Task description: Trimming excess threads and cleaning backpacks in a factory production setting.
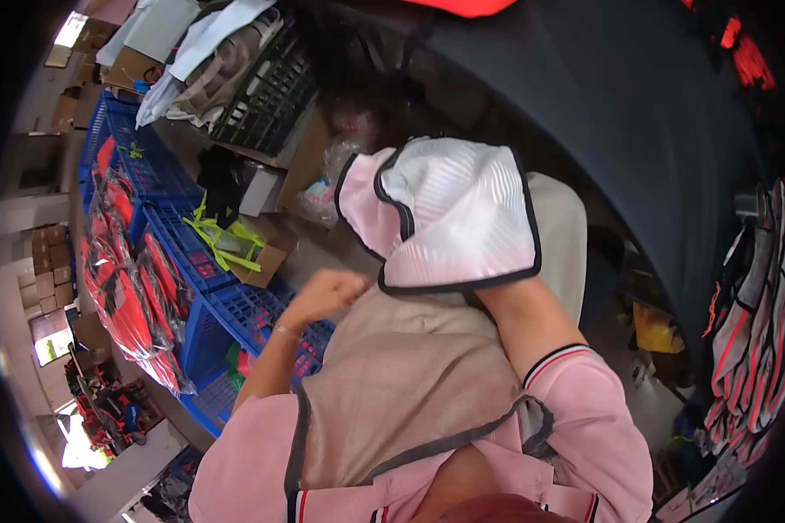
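A beige vest (410, 383) with grey trim lies against my chest over my pink shirt. My left hand (327, 295) is closed in a fist at the vest's upper left edge and grips it. A white mesh cloth (462, 213) edged in black, with a pink part on its left, is raised just above the vest. My right forearm (525, 321) runs up under this cloth, and the hand itself is hidden beneath it.
Blue plastic crates (192, 253) on the left hold red items in clear bags (118, 296). A cardboard box (266, 257) holds yellow-green straps. A black crate (266, 91) with cloth stands at the top. Dark fabric (619, 105) spans the upper right; red-and-grey vests (750, 349) hang at right.
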`<state>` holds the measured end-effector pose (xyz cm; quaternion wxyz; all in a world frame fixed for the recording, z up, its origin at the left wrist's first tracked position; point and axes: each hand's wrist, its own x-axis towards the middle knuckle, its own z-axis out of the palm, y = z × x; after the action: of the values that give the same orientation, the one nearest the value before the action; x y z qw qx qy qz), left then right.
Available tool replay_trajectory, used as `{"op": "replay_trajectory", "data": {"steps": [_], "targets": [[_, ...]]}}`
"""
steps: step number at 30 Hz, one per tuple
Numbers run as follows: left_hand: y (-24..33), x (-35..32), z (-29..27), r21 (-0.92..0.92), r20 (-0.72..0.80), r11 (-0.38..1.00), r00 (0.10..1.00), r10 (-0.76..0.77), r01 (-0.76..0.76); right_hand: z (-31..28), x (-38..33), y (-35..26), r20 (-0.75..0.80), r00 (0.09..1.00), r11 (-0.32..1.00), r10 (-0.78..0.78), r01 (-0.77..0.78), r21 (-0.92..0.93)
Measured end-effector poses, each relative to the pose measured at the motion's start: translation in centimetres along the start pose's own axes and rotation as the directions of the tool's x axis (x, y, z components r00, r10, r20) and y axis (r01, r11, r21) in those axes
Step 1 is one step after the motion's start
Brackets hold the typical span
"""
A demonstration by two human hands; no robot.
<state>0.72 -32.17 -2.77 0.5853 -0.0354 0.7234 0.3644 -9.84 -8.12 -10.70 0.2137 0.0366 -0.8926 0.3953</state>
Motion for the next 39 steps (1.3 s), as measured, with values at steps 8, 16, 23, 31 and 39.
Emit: {"op": "replay_trajectory", "data": {"steps": [8,16,23,31,39], "targets": [[13.9,0.7,8.2,0.833,-0.345,0.318,0.026,0.938,-0.453,2.8,-0.4,0.1,-0.083,0.996,0.999,-0.032,0.033,0.012],[12.3,6.8,-10.6,0.682,-0.666,0.606,-0.006,0.746,-0.409,8.6,-1.3,-1.0,-0.045,0.991,0.991,-0.127,0.128,0.036],[10.4,12.1,-14.2,0.599,-0.775,0.779,0.109,0.622,-0.186,-0.1,-3.1,-4.8,0.685,0.728,0.917,0.023,0.258,-0.305],[11.5,12.3,-14.5,0.802,-0.590,0.591,0.045,0.806,-0.084,-6.4,-3.8,-7.9,0.531,0.790,0.846,-0.305,0.481,-0.230],[13.6,0.2,-16.1,0.895,-0.321,0.397,-0.325,0.890,0.203,-12.2,-0.2,-8.1,0.367,0.905,0.953,-0.213,0.110,0.281]]}}
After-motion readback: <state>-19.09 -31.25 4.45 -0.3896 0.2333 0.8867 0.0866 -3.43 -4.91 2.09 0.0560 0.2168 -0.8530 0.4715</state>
